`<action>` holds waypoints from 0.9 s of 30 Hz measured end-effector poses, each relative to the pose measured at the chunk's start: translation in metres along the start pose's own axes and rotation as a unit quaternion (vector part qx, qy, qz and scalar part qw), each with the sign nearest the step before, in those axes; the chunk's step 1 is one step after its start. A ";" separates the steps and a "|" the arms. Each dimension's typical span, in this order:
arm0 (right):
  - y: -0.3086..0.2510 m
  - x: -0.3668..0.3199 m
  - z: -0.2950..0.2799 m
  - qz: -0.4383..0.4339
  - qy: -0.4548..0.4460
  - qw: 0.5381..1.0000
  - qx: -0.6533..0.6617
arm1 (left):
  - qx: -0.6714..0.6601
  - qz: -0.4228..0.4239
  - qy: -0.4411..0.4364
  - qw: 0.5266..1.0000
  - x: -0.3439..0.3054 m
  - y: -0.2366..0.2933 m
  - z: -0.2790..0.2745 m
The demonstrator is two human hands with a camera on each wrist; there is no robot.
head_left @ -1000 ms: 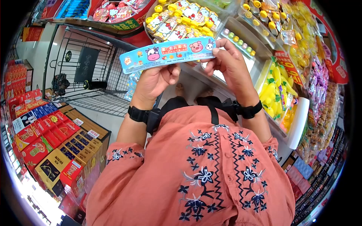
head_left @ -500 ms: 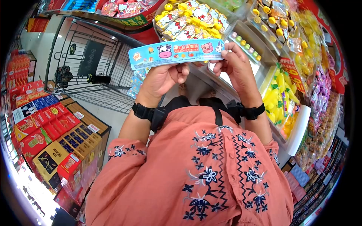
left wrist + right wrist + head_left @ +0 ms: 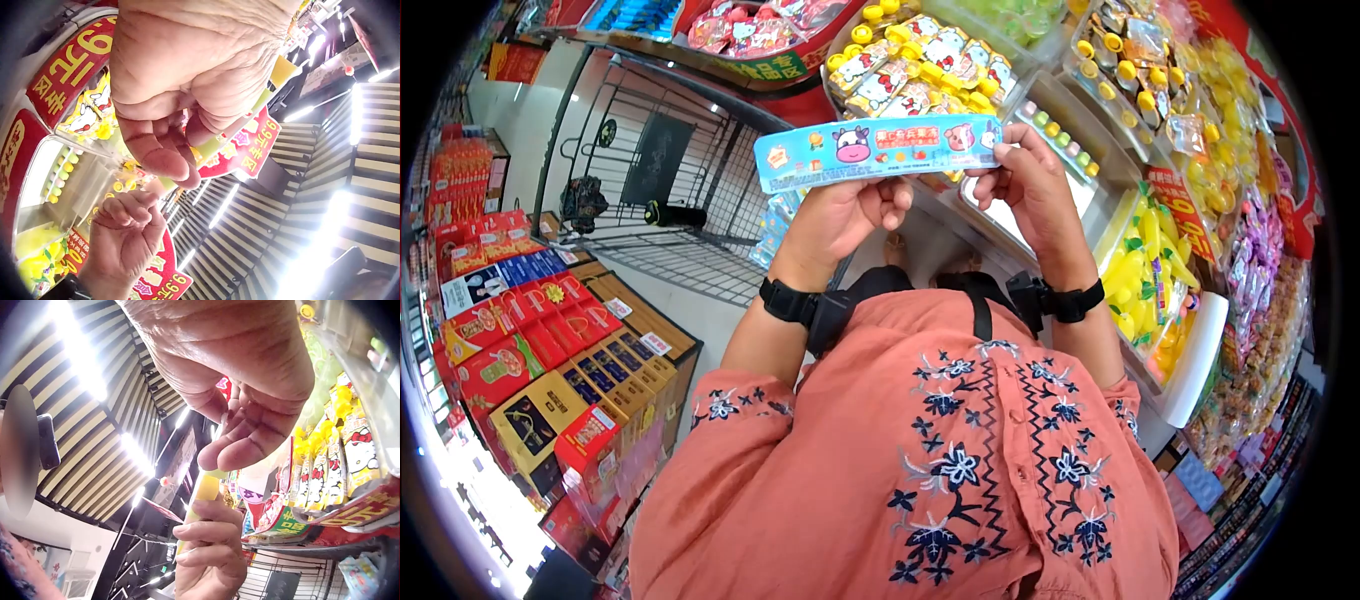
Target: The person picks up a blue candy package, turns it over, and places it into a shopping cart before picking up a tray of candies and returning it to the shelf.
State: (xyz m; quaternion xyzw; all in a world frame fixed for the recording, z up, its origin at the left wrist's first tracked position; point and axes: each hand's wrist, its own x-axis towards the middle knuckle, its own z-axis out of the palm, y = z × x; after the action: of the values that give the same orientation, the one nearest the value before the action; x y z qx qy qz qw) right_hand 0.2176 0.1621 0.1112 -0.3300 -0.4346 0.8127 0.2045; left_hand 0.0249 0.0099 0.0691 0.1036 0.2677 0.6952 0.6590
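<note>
One long, blue, cartoon-printed packet [image 3: 900, 158]: left hand [image 3: 837, 222] gripping its lower edge, right hand [image 3: 1036, 188] pinching one end; best held level.

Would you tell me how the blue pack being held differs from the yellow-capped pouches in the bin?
The blue pack is long and narrow; the yellow-capped pouches are shorter. The blue pack is in the left hand and right hand; the yellow-capped pouches lie heaped together. Both carry cartoon animals.

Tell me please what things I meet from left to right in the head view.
Red packs → shopping cart → blue packet → right hand → yellow banana-shaped things → purple packets.
</note>
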 end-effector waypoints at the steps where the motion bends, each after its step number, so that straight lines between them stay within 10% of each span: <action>1: -0.002 0.000 -0.001 -0.004 -0.003 1.000 0.002 | 0.004 0.002 -0.002 1.000 0.001 0.001 0.002; 27: -0.014 -0.005 -0.010 -0.030 0.002 1.000 0.002 | 0.043 -0.015 0.003 0.999 0.006 0.004 0.016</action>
State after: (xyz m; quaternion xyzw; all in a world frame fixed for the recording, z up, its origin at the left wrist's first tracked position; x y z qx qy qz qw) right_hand 0.2283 0.1720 0.1205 -0.3175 -0.4420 0.8066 0.2306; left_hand 0.0287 0.0199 0.0837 0.1255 0.3005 0.6739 0.6632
